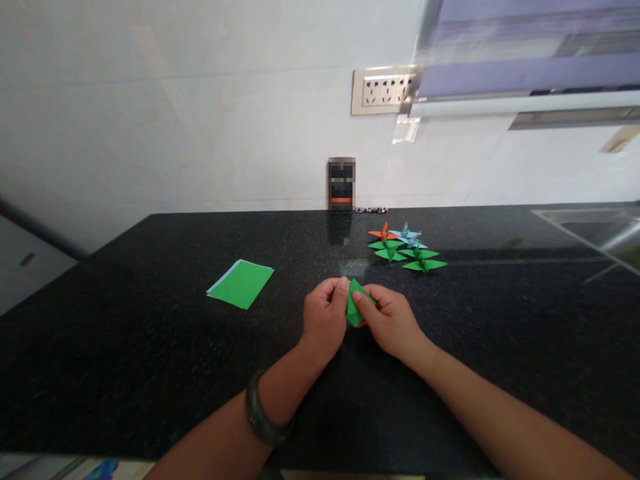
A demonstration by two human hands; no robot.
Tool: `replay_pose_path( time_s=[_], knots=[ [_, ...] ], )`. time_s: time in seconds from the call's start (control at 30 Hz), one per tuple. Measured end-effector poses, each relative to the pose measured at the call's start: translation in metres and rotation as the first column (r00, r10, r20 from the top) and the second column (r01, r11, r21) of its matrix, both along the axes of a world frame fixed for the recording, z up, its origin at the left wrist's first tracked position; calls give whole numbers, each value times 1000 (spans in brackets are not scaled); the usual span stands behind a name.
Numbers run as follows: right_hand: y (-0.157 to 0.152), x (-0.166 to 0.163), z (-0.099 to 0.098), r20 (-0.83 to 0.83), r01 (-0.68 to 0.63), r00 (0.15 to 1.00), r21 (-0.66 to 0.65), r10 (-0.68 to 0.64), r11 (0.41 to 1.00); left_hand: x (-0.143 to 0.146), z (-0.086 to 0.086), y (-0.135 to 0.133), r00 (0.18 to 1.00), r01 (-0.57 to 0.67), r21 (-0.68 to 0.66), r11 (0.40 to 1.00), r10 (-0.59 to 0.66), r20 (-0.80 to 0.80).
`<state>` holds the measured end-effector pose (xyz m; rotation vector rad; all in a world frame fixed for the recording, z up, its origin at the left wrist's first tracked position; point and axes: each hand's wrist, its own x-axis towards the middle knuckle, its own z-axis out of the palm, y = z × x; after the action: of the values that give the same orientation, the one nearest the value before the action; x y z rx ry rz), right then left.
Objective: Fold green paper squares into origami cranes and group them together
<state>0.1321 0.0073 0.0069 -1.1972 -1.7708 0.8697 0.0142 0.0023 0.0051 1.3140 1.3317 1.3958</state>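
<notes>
A partly folded green paper piece (356,304) is pinched between both my hands just above the black stone counter (150,320). My left hand (325,317) grips its left side with curled fingers; a dark bangle sits on that wrist. My right hand (390,320) pinches its right edge with thumb and fingers. Behind them lies a cluster of finished paper cranes (406,250), green, orange and light blue.
A small stack of green paper sheets (241,283) lies to the left on the counter. A small dark box (341,185) stands against the white wall, below a socket strip (383,90). A steel sink (595,233) is at the far right.
</notes>
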Motion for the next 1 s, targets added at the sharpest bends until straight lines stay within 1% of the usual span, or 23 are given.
replay_pose_path(
  time_s=[0.07,0.17,0.27,0.37,0.5,0.57,0.7,0.87,1.0],
  knots=[
    [0,1,0,37,-1,999,25,0,1000,0,0,0,999,18,7,1000,-18,51],
    [-2,1,0,80,-17,997,55,12,998,0,1,1,997,25,23,999,-26,72],
    [-3,1,-1,65,-34,997,37,32,999,-1,2,2,992,34,-12,999,-32,120],
    [-1,4,-2,-36,-16,999,-54,14,998,-2,1,3,984,67,-48,997,-58,171],
    [5,9,0,-238,20,969,-194,-67,981,-3,-5,6,957,228,-78,971,-208,201],
    [8,10,2,-303,10,949,-245,-87,969,-3,-7,6,950,264,-89,960,-243,195],
    [9,11,6,-360,-30,929,-297,-82,954,-3,-5,6,960,240,-96,966,-221,174],
    [9,11,5,-358,-37,932,-260,-61,965,-2,0,4,960,208,-101,973,-183,213],
    [10,13,2,-320,-35,947,-227,-40,973,-2,1,4,956,204,-105,973,-175,237]
  ],
)
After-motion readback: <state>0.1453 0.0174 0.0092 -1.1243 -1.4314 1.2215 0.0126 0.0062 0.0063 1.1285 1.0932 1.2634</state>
